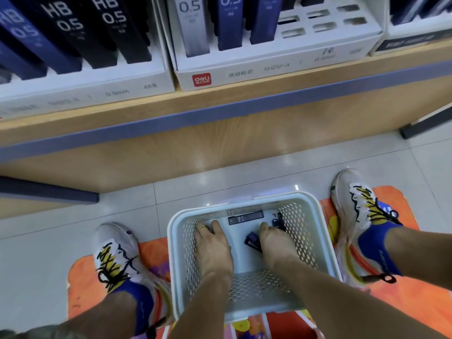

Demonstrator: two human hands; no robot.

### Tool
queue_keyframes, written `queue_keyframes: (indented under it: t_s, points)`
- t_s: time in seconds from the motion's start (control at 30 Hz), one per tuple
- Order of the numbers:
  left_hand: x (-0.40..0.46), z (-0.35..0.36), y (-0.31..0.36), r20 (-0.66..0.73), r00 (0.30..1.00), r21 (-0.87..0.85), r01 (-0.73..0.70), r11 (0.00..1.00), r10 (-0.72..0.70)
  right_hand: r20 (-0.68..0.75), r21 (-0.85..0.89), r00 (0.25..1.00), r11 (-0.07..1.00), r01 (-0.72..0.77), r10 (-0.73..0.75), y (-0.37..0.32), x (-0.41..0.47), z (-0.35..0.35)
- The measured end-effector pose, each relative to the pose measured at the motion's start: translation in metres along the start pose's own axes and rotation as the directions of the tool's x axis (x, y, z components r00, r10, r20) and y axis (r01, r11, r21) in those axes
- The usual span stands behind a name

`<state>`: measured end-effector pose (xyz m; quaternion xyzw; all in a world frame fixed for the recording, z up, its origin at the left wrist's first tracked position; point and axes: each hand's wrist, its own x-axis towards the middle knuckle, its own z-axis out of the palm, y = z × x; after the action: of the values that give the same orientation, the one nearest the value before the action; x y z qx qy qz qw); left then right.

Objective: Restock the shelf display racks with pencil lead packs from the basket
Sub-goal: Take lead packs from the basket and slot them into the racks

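Observation:
Both my hands are down inside a white perforated basket on the floor. My left hand reaches into its far left corner, fingers curled over something I cannot make out. My right hand grips dark lead packs beside its thumb. One black pack marked HB 0.5 lies flat at the basket's far wall, and another dark pack sits near the right wall. Above, two white display racks on the shelf hold upright black, blue and grey packs; the middle rack has several empty slots.
The wooden shelf edge with a blue strip runs across in front of me. My feet in white sneakers stand on an orange mat either side of the basket. Pale floor tiles lie beyond. A third rack sits at the far right.

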<state>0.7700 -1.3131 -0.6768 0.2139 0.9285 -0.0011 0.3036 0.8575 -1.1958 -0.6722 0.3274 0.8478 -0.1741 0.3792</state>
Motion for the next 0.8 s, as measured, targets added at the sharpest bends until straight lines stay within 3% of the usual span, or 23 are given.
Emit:
queue_keyframes:
  t_s: [0.17,0.33,0.47,0.67,0.8]
  points:
    - [-0.001,0.010,-0.002,-0.062,0.997,-0.189,0.033,0.981,-0.045,-0.002,0.047,0.999,0.998,-0.034,0.034,0.000,-0.001,0.003]
    - [-0.007,0.025,-0.004,-0.150,0.989,-0.116,-0.015,0.993,-0.002,0.008,0.127,0.999,0.991,-0.052,0.051,0.001,0.000,0.009]
    - [-0.002,0.025,-0.007,-0.124,0.992,-0.108,-0.001,0.994,-0.013,0.040,0.253,0.994,0.962,-0.105,0.098,-0.001,0.002,0.016]
    - [-0.006,0.022,-0.008,-0.007,0.996,-0.161,0.082,0.983,-0.084,0.130,0.540,0.983,0.823,-0.178,0.128,-0.009,0.002,0.022]
    - [-0.008,0.020,-0.010,0.030,0.999,-0.177,0.048,0.983,-0.043,0.144,0.680,0.982,0.709,-0.190,0.126,-0.012,0.001,0.021]
